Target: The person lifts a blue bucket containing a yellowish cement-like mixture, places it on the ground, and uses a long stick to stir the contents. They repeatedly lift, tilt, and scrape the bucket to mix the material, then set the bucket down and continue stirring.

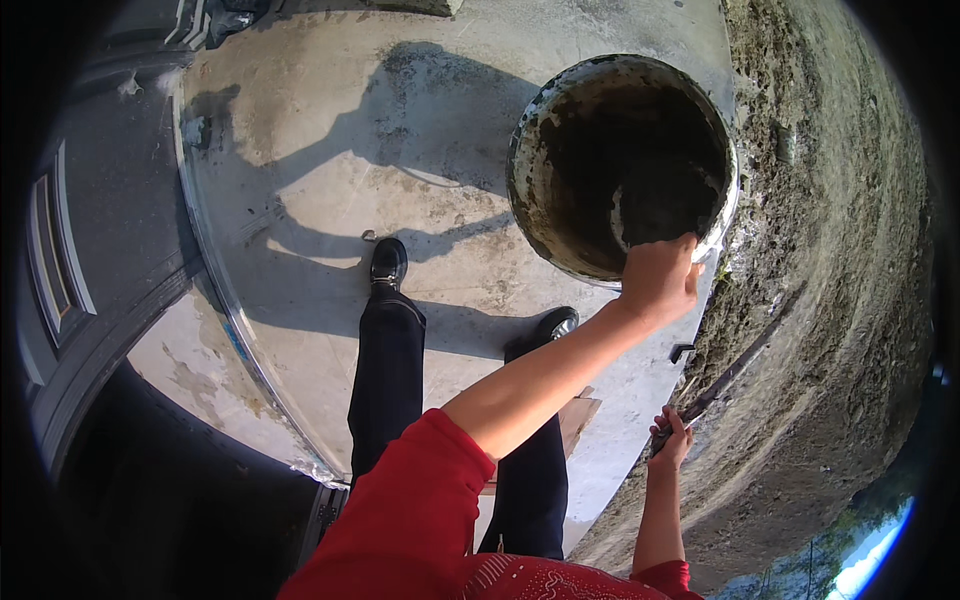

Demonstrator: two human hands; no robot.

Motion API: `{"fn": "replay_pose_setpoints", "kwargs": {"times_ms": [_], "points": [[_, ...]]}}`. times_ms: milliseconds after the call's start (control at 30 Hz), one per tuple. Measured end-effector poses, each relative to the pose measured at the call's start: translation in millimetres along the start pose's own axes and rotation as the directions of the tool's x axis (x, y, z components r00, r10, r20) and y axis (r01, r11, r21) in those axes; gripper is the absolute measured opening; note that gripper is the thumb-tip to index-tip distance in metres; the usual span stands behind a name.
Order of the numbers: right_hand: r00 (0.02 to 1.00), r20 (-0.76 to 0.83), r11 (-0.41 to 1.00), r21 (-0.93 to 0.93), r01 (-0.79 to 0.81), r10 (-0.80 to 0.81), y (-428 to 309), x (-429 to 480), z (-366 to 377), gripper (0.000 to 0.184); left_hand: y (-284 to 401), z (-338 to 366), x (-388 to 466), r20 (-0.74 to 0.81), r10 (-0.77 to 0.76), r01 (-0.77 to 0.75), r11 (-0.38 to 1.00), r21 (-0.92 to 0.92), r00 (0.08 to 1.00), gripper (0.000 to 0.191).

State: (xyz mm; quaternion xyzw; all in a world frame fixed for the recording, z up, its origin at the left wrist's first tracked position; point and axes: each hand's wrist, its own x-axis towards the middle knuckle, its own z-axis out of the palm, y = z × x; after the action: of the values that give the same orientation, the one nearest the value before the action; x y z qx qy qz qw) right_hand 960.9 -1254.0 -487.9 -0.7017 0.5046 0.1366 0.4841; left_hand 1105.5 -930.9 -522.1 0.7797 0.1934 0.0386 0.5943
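A large round bucket point(529, 196), its rim crusted with pale, dried material, stands before me on the concrete. Its inside is dark, with a dark rounded patch point(664, 196) edged by a pale curve that I cannot identify. My left hand point(660, 277) is closed at the near rim, fingers to the inside; part of the grip is hidden. Lower right, my right hand point(671, 439) grips one end of a long, thin, dark stick point(739, 373). The stick points away to the upper right, over bare earth, apart from the bucket.
Concrete paving point(315, 202) ends on the right at rough earth point(840, 247). A dark door point(127, 195) and a metal threshold strip point(217, 292) lie left. My shoes point(388, 262) are on the paving, near a small stone point(368, 235). A flat brown piece point(581, 420) lies beside my leg.
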Motion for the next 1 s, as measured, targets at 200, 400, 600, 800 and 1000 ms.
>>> {"fn": "replay_pose_setpoints", "kwargs": {"times_ms": [200, 400, 600, 800, 1000], "points": [[0.999, 0.013, 0.999, 0.017, -0.051, 0.051, 12, 2, 5, 0.018, 84, -99, -11, 0.093, 0.109, -0.088, 0.975, -0.206, 0.990, 0.016], [0.999, -0.009, 0.999, 0.007, -0.048, 0.048, 13, 13, -3, 0.017, 106, -198, -11, 0.075, 0.205, -0.144, 0.863, -0.485, 0.976, 0.032], [0.999, -0.024, 0.999, -0.042, -0.035, 0.034, 21, 21, -7, 0.023, 20, -198, -34, 0.058, -0.049, 0.071, 0.867, -0.494, 0.997, 0.038], [0.997, -0.038, 0.998, 0.004, -0.065, 0.065, 22, 15, -13, 0.018, -96, -93, 22, -0.028, -0.392, 0.382, 0.908, -0.170, 0.919, 0.033], [0.999, -0.033, 0.999, 0.011, -0.031, 0.031, 7, 6, -24, 0.019, -63, -44, 19, -0.145, -0.314, 0.287, 0.940, -0.183, 0.938, 0.035]]}}
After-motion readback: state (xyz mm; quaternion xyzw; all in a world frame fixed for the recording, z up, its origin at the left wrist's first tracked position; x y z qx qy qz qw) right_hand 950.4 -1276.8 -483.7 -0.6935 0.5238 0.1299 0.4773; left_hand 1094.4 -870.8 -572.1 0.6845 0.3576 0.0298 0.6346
